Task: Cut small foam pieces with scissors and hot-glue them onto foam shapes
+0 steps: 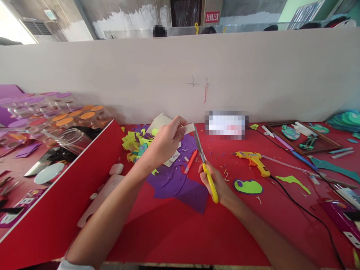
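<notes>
Between the fingers of my left hand (pixel 170 137) is a small cream-coloured piece (pixel 189 128), flat like card or foam sheet. My right hand (pixel 218 182) grips a pair of yellow-handled scissors (pixel 209 180), blades pointing away from me. The blade tips meet the right end of the cream piece; I cannot tell whether they cut into it. Beneath both hands lies torn purple sheet (pixel 180 183) with a red pen-like tool (pixel 191 161) on it. Yellow-green and purple scraps (pixel 131 144) are heaped behind my left forearm, near a larger cream sheet (pixel 159 122).
To the right lie a yellow glue gun (pixel 251 159) with a black cord, a green shape with purple edging (pixel 248 186) and a dark wooden frame (pixel 329 138). A red divider (pixel 64 198) stands left, a pale power bank-like slab (pixel 99 198) beside it. A grey partition (pixel 140 75) rises behind.
</notes>
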### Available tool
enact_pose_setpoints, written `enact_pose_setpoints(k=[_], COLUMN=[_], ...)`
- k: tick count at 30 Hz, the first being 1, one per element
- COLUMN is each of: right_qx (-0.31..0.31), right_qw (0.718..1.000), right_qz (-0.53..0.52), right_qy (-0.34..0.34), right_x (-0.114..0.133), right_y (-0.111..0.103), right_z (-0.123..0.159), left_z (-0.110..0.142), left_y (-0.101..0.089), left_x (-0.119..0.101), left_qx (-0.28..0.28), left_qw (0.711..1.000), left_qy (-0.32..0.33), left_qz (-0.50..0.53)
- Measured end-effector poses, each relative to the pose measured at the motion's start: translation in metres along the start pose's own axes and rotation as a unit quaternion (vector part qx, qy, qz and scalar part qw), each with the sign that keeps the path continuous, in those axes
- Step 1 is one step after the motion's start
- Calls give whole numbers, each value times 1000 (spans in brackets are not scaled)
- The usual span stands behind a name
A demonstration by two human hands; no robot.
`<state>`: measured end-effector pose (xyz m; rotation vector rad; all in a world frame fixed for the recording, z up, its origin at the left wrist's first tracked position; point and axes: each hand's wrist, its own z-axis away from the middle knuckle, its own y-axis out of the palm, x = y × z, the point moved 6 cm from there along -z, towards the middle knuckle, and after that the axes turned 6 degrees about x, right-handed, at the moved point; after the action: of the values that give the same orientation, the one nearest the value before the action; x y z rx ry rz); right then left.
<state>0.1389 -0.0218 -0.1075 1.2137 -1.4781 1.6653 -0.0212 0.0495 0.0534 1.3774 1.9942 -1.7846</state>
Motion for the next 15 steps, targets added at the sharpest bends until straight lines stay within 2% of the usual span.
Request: enact_pose_setpoints(k=[5, 15], right_qx=[0, -4], right_qw=[1000, 1000], right_qz=[-3, -8], right_qy=[-13, -9], right_x=[5, -3], right_y=[0, 1], right_z=[1, 0], left_z=[0, 1], left_y=[4, 13], left_x=[3, -3], left_qx=[-11, 7], left_qw=[998, 995], left_qy=[-15, -29], left_qz=[67, 90])
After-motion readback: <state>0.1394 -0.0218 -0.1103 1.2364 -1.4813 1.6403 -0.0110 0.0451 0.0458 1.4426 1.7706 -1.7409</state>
